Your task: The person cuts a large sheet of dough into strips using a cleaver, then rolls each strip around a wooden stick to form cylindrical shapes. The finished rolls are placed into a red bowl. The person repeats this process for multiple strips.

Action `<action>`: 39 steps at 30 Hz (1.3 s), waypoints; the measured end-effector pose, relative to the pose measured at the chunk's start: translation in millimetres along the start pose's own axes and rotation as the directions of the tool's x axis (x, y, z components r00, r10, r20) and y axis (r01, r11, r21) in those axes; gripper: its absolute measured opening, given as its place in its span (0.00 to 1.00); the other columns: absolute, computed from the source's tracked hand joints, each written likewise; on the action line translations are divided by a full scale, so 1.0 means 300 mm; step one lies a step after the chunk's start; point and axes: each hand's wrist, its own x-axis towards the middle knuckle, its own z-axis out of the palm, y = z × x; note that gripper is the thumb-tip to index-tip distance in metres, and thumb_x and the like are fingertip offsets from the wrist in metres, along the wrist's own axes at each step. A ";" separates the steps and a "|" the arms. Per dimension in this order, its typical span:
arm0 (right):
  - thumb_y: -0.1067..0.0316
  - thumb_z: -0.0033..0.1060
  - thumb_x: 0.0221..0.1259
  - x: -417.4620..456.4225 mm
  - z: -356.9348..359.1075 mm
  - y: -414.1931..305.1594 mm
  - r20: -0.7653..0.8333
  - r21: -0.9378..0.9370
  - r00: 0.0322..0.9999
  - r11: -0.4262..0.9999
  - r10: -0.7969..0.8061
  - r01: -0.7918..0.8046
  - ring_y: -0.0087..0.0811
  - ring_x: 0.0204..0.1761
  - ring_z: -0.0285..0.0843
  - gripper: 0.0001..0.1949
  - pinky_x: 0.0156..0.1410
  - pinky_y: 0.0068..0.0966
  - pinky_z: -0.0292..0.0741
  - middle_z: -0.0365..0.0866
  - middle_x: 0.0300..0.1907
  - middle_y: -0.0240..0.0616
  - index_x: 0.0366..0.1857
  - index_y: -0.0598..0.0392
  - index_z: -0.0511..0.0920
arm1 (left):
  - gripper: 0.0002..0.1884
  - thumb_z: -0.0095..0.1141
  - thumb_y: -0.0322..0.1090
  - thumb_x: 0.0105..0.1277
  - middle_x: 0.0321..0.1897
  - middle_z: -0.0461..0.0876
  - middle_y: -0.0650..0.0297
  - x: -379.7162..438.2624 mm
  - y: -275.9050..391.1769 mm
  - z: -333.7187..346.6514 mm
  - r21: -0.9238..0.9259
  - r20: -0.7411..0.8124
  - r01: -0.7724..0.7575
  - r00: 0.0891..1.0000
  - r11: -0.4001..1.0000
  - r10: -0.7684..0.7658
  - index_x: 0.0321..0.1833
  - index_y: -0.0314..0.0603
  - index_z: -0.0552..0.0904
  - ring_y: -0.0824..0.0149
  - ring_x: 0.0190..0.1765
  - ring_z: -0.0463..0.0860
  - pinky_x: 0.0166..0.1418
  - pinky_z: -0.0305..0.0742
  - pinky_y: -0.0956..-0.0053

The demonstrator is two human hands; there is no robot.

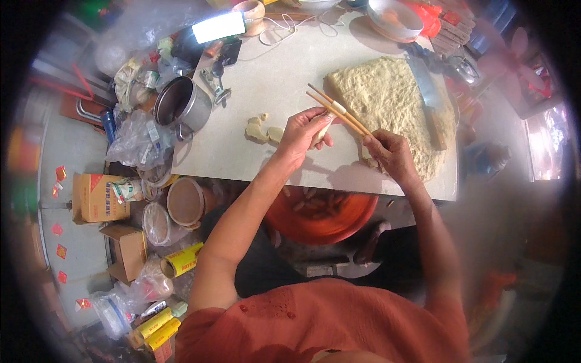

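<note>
My right hand (388, 149) grips a pair of wooden chopsticks (354, 122) near one end, and they slant up to the left over the table. A pale band of dough (338, 108) is wound around both sticks. My left hand (303, 129) pinches a pale strip of dough (323, 130) just below that band; the fingers hide part of it. A large, rough-surfaced slab of dough (372, 97) lies to the right, beyond my right hand. Across its right side rests a cleaver (423, 86) with a wooden handle. Small dough pieces (256, 130) lie left of my left hand.
A red basin (327, 222) holding several pieces sits below the table's front edge (227, 177). A metal pot (199, 102) stands at the left edge. Farther back are a lit phone (219, 27), a white cable (277, 43) and a white bowl (395, 20).
</note>
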 end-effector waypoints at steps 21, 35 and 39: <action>0.48 0.47 0.71 -0.040 0.033 -0.005 0.245 0.232 0.962 0.957 0.118 -0.176 0.17 0.19 0.63 0.21 0.22 0.17 0.61 0.68 0.21 0.26 0.35 0.59 0.77 | 0.14 0.50 0.28 0.66 0.38 0.85 0.61 -0.020 0.038 -0.032 0.227 0.029 -0.039 0.999 0.973 0.033 0.54 0.38 0.78 0.80 0.23 0.73 0.26 0.67 0.85; 0.49 0.50 0.70 -0.031 0.058 -0.008 0.325 0.187 0.933 0.957 0.152 -0.221 0.20 0.19 0.70 0.19 0.23 0.19 0.68 0.70 0.19 0.28 0.33 0.57 0.76 | 0.13 0.46 0.28 0.69 0.38 0.84 0.59 -0.032 0.033 -0.052 0.164 0.037 -0.049 0.998 0.985 0.044 0.53 0.37 0.77 0.81 0.25 0.70 0.28 0.68 0.87; 0.47 0.49 0.69 -0.039 0.037 -0.048 0.479 0.200 0.859 0.931 0.180 -0.306 0.19 0.21 0.69 0.20 0.24 0.19 0.68 0.69 0.19 0.27 0.34 0.57 0.77 | 0.13 0.45 0.27 0.69 0.42 0.83 0.59 -0.036 0.027 -0.067 0.162 0.034 -0.034 0.999 0.986 0.029 0.54 0.37 0.77 0.79 0.26 0.71 0.30 0.68 0.85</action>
